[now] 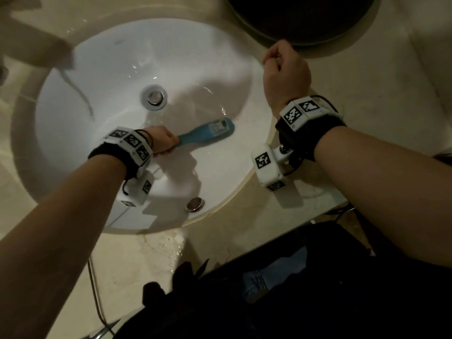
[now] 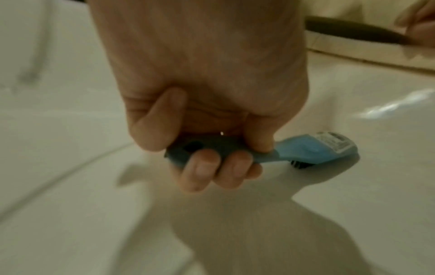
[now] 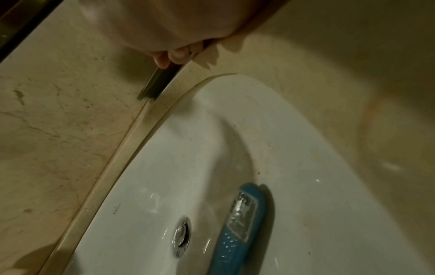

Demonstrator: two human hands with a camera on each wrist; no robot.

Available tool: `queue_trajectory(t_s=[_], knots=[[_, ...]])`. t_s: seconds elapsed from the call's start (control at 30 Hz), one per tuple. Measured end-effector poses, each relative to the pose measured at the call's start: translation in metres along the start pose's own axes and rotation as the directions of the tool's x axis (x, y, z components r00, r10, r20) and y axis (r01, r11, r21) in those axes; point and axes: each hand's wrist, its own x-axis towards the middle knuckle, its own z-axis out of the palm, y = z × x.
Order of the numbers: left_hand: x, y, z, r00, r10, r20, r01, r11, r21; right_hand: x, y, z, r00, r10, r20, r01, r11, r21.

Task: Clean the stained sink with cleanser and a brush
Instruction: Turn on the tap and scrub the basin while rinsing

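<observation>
Down in the white sink (image 1: 102, 69) the left hand (image 1: 161, 140) grips the handle of the blue brush (image 1: 210, 130), its bristles pressed to the wet basin wall just beside the chrome drain (image 1: 154, 97). The right hand (image 1: 285, 72) hangs over the beige stone worktop (image 1: 381, 77) at the sink's edge, fingers curled and holding nothing, close to the rim of a dark round basin (image 1: 300, 20). An overflow cap (image 1: 195, 204) sits on the near wall, and a dark streak (image 1: 80, 94) marks the far left side.
</observation>
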Motion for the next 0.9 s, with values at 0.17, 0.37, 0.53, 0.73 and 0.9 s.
queue_trajectory(t_s=[0.17,0.37,0.53,0.73,0.9], knots=[[0.0,0.002,-0.02,0.997,0.019,0.072,-0.018,1.0,-0.016,0.0,-0.001,-0.001,1.0,-0.003,0.0,0.003,1.0,0.008],[0.003,0.027,0.007,0.962,0.184,0.201,-0.199,0.978,0.059,0.0,0.002,0.0,1.0,0.004,0.014,-0.004,1.0,0.018],[0.021,0.019,-0.005,0.983,0.12,-0.142,-0.084,0.968,0.236,0.0,0.001,0.0,1.0,-0.006,-0.002,0.006,1.0,0.011],[0.026,-0.008,-0.033,0.989,-0.023,-0.147,0.021,1.0,-0.016,0.0,-0.001,0.001,1.0,0.005,-0.015,-0.005,1.0,0.0],[0.009,0.022,-0.02,0.974,0.18,0.138,-0.189,0.98,0.056,-0.002,0.0,-0.001,1.0,-0.004,-0.006,0.004,1.0,-0.018]])
